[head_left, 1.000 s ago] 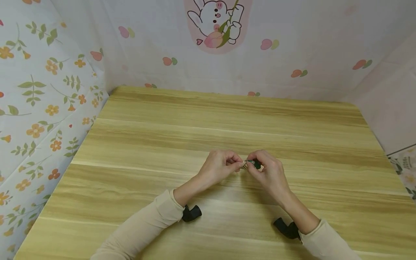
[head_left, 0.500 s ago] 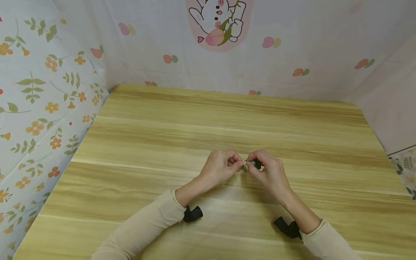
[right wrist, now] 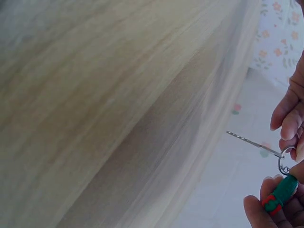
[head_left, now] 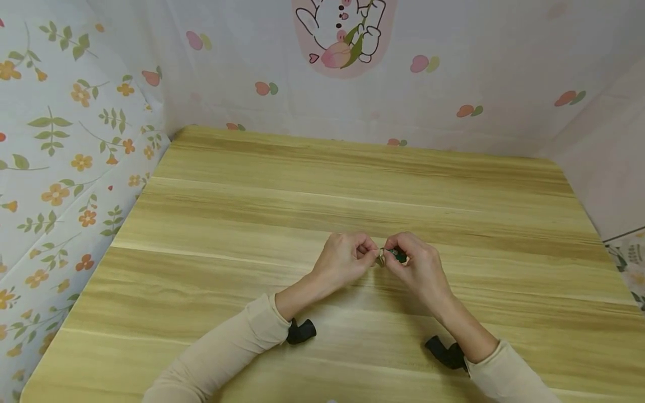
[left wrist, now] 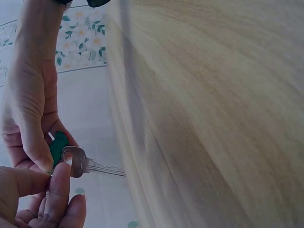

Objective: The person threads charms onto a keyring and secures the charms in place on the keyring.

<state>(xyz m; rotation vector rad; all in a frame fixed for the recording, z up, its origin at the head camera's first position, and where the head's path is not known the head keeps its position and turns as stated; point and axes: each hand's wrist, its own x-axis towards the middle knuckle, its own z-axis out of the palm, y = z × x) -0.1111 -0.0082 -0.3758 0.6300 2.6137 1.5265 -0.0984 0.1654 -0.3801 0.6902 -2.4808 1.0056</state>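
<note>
Near the middle of the table, the left hand (head_left: 347,258) and the right hand (head_left: 415,263) meet fingertip to fingertip above the wood. A metal key ring (right wrist: 280,162) is between them, pinched by the left thumb and fingers. From the ring hangs a silver key (left wrist: 78,164), its toothed blade pointing away from the fingers. The right hand grips a green keychain charm (right wrist: 284,189) with red parts, joined to the ring. In the head view the fingers cover much of these small things.
The wood-grain table (head_left: 252,207) spreads around the hands. A white printed cloth (head_left: 227,67) hangs behind it, and a flowered cloth (head_left: 60,168) hangs at the left. Black curved pieces (head_left: 301,331) sit at both cuffs.
The key between the fingertips has turned and now hangs lower. Both hands keep almost the same place, and the head view has shifted slightly.
</note>
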